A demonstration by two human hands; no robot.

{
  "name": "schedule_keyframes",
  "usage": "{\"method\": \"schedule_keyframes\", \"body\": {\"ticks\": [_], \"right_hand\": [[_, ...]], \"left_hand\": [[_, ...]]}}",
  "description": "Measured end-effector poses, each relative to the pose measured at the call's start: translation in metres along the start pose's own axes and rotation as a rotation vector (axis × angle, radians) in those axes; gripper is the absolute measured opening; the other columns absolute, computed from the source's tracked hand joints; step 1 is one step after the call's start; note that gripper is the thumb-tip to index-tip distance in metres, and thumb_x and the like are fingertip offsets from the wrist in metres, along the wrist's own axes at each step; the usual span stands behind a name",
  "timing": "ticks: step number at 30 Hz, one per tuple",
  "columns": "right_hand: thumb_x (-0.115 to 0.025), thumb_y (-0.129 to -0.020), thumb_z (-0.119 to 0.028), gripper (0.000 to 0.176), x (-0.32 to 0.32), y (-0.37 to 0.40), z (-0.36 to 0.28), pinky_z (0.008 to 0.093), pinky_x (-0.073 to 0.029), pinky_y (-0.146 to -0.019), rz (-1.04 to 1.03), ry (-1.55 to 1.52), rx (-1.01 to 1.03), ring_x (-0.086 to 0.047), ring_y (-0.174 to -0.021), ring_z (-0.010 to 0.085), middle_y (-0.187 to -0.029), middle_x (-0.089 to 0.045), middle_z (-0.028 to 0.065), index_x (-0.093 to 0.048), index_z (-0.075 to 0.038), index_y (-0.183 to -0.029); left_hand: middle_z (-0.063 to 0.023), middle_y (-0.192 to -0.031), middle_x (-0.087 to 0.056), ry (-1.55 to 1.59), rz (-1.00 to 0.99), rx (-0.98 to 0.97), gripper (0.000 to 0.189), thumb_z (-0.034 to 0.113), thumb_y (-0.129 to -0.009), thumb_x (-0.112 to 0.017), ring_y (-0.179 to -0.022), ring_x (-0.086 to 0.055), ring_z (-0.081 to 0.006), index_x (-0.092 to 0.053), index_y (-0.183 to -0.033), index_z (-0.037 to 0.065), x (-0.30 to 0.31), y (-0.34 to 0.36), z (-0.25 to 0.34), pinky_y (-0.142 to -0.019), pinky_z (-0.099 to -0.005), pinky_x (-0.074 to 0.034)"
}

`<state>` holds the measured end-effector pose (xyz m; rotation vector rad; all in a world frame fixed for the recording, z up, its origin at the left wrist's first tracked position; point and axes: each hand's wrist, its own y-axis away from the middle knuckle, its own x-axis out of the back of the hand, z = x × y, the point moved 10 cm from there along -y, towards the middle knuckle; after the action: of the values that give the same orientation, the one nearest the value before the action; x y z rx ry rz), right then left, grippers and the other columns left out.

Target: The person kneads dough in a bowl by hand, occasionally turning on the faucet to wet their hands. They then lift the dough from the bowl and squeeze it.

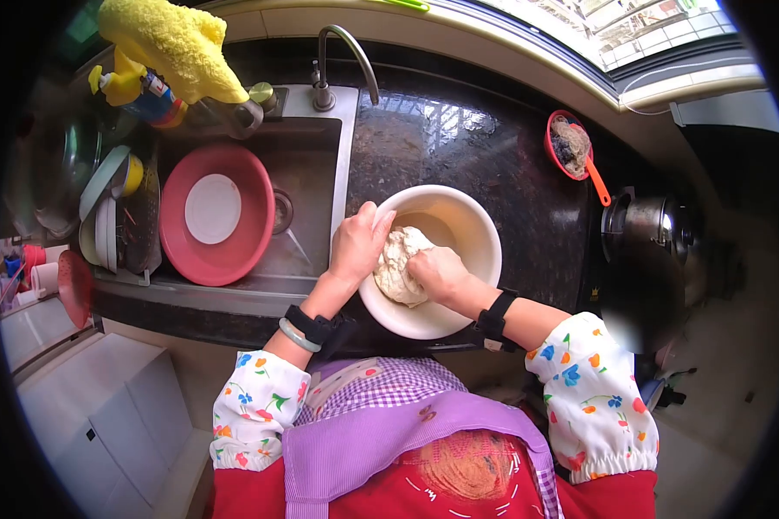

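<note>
A cream-white bowl (486,227) stands on the dark counter in front of me, with a lump of pale, rough-surfaced dough (396,264) against its left side. My left hand (361,246) is closed over the bowl's left rim, thumb on the rim and close to the dough. Curled into a fist, my right hand (440,275) presses into the right side of the dough; its fingertips are hidden. Both wrists carry black straps, and a pale bangle circles the left one.
Left of the bowl, a sink (316,190) holds a red basin (175,232) with a white plate (213,209) in it. A faucet (325,97) rises behind. Bowls (106,229) stand in a rack at far left. A red strainer (571,143) and a metal pot (653,223) are right.
</note>
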<state>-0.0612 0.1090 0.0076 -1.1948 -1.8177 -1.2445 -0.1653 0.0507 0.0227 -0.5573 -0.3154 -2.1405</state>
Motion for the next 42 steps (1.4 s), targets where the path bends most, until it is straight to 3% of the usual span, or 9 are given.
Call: {"method": "schedule_keyframes", "body": {"ticks": [10, 15, 16, 18, 24, 28, 30, 34, 42], "right_hand": [[-0.061, -0.066, -0.007, 0.015, -0.002, -0.022, 0.029, 0.0413, -0.052, -0.071, -0.056, 0.096, -0.194, -0.064, -0.077, 0.0324, -0.080, -0.064, 0.0187, -0.065, -0.004, -0.081], [-0.064, -0.071, -0.010, 0.045, 0.031, 0.027, 0.028, 0.0325, -0.046, -0.081, -0.054, -0.489, -0.086, -0.059, -0.084, 0.0233, -0.091, -0.059, 0.0121, -0.055, -0.003, -0.114], [-0.059, -0.076, -0.007, 0.043, 0.023, 0.034, 0.047, 0.0321, -0.046, -0.081, -0.060, -0.796, -0.274, -0.060, -0.088, 0.0217, -0.093, -0.061, 0.0122, -0.054, -0.002, -0.118], [-0.061, -0.077, -0.014, 0.037, 0.033, 0.030, 0.088, 0.0356, -0.047, -0.082, 0.274, -0.479, -0.304, -0.062, -0.090, 0.0294, -0.095, -0.064, 0.0179, -0.060, 0.000, -0.111], [-0.068, -0.072, -0.030, 0.040, 0.017, -0.032, 0.057, 0.0372, -0.046, -0.084, 0.350, -0.584, -0.385, -0.062, -0.094, 0.0303, -0.099, -0.064, 0.0198, -0.062, -0.002, -0.101], [-0.073, -0.065, -0.026, 0.040, 0.017, -0.020, 0.029, 0.0405, -0.046, -0.080, 0.179, -0.686, -0.209, -0.060, -0.087, 0.0325, -0.091, -0.062, 0.0170, -0.057, -0.005, -0.096], [-0.073, -0.059, -0.019, 0.040, 0.041, 0.003, -0.011, 0.0441, -0.046, -0.073, 0.188, -0.345, 0.057, -0.055, -0.081, 0.0339, -0.086, -0.055, 0.0145, -0.051, -0.007, -0.091], [-0.070, -0.062, -0.013, 0.035, 0.033, 0.043, -0.030, 0.0446, -0.046, -0.068, -0.050, -0.137, 0.043, -0.056, -0.080, 0.0346, -0.086, -0.054, 0.0166, -0.050, -0.007, -0.091], [-0.059, -0.071, -0.009, 0.018, 0.004, 0.020, -0.019, 0.0452, -0.047, -0.063, 0.093, -0.061, -0.045, -0.060, -0.071, 0.0350, -0.075, -0.056, 0.0173, -0.050, -0.005, -0.085]], "left_hand": [[-0.0225, -0.067, -0.059, -0.016, -0.009, 0.020, 0.030, 0.033, -0.088, -0.055, -0.068, -0.059, -0.0425, -0.048, -0.080, 0.004, 0.001, -0.002, -0.003, -0.059, -0.0499, -0.046], [-0.0228, -0.070, -0.060, -0.077, -0.090, -0.012, 0.033, 0.035, -0.087, -0.055, -0.071, -0.060, -0.0417, -0.051, -0.078, 0.004, -0.002, -0.004, -0.003, -0.061, -0.0491, -0.047], [-0.0228, -0.070, -0.060, -0.066, -0.092, -0.028, 0.032, 0.035, -0.087, -0.055, -0.071, -0.059, -0.0418, -0.051, -0.079, 0.004, -0.003, -0.005, -0.003, -0.061, -0.0492, -0.047], [-0.0229, -0.071, -0.060, -0.060, -0.112, -0.031, 0.032, 0.034, -0.087, -0.055, -0.072, -0.059, -0.0419, -0.051, -0.079, 0.003, -0.005, -0.007, -0.001, -0.062, -0.0492, -0.047], [-0.0203, -0.074, -0.060, -0.083, -0.130, -0.001, 0.034, 0.037, -0.088, -0.054, -0.076, -0.060, -0.0403, -0.050, -0.080, 0.004, -0.006, -0.008, -0.003, -0.063, -0.0464, -0.046], [-0.0195, -0.073, -0.061, -0.172, -0.154, -0.004, 0.035, 0.039, -0.087, -0.055, -0.075, -0.060, -0.0398, -0.050, -0.080, 0.005, -0.004, -0.013, 0.000, -0.063, -0.0461, -0.046], [-0.0199, -0.069, -0.061, -0.175, -0.154, -0.058, 0.033, 0.036, -0.086, -0.056, -0.071, -0.060, -0.0398, -0.051, -0.077, 0.005, -0.004, -0.016, 0.005, -0.061, -0.0484, -0.047], [-0.0191, -0.071, -0.060, -0.159, -0.214, -0.018, 0.037, 0.040, -0.086, -0.054, -0.071, -0.059, -0.0397, -0.050, -0.079, 0.004, -0.010, -0.013, -0.003, -0.062, -0.0457, -0.046], [-0.0208, -0.064, -0.058, -0.104, -0.167, -0.089, 0.033, 0.034, -0.086, -0.057, -0.066, -0.059, -0.0406, -0.048, -0.075, 0.004, -0.016, -0.012, 0.003, -0.058, -0.0487, -0.046]]}}
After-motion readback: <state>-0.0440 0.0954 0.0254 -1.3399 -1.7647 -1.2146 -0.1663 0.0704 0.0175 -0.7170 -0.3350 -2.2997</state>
